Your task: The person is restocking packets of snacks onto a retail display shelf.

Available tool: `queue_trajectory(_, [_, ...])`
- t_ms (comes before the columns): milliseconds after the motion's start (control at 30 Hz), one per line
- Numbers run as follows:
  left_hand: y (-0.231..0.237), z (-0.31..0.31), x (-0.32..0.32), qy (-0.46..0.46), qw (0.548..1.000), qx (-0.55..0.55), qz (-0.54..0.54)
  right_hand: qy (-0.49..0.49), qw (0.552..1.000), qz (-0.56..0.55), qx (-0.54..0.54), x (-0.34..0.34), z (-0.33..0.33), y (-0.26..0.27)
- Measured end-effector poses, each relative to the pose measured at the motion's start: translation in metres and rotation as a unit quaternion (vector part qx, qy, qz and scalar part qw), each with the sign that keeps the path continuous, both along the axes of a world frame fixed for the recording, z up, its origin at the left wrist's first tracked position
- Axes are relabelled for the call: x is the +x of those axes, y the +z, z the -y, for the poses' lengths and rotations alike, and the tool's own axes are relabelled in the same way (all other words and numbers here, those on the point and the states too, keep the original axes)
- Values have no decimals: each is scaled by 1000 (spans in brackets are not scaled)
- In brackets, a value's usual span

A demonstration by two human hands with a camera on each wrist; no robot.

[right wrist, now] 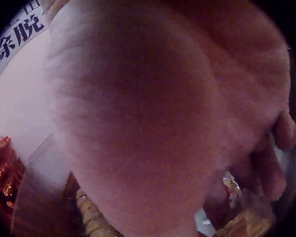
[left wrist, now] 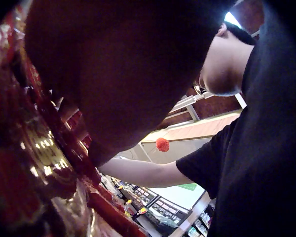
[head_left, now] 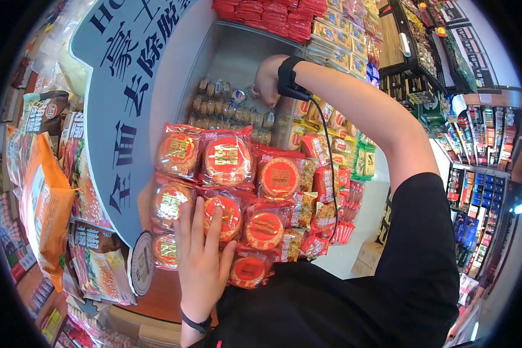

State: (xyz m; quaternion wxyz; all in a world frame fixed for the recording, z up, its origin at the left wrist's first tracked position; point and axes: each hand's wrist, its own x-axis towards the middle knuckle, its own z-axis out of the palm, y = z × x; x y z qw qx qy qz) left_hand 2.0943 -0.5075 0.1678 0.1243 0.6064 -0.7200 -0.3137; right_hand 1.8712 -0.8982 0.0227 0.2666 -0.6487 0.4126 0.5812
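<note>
My left hand lies with its fingers spread and fairly straight on red-wrapped round pastries, stacked in rows. My right hand reaches down into a clear-walled bin at the upper middle, above rows of small wrapped brown pastries. Its fingers curl around a small clear-wrapped pastry, whose wrapper shows in the right wrist view beneath the fingers; the palm covers much of that view. In the left wrist view a dark, blurred part of the left hand hides most of the pastries.
A blue-grey sign stands left of the bin, beside large food bags. Red packets lie beyond the bin, and yellow packs to its right. A black cable hangs from the right wrist over the packets.
</note>
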Motion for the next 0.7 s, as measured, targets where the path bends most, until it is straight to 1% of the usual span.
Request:
queue_trajectory(33, [0,0,0,0,1000,0,2,36,998,26,-45,1,-3,10])
queue_trajectory(67, [0,-1,0,-1,1000,-1,4,65,995,24,-67,0,-4,6])
queue_trajectory(133, [0,-1,0,0,1000,-1,2,123,986,20,-111,-5,-9,-20])
queue_trajectory(200, [0,0,0,0,1000,-2,3,154,980,122,-27,-20,-4,-45])
queue_trajectory(233, [0,0,0,-1,1000,-2,5,170,970,172,14,-25,-1,-47])
queue_trajectory(333, [0,0,0,0,1000,-1,4,151,954,255,48,-31,2,-48])
queue_trajectory(433, [0,0,0,-1,1000,1,4,141,968,201,-56,-24,-9,-50])
queue_trajectory(500, [0,0,0,2,1000,3,1,129,951,279,37,-23,-19,-48])
queue_trajectory(567, [0,1,0,5,1000,6,-7,167,949,255,84,-6,-49,-16])
queue_trajectory(633, [0,0,0,3,1000,6,-2,42,977,188,87,1,-80,0])
queue_trajectory(667, [-1,0,0,1,1000,5,1,-22,984,154,88,3,-90,4])
queue_trajectory(700, [-1,0,0,2,1000,6,0,-9,989,143,41,4,-97,0])
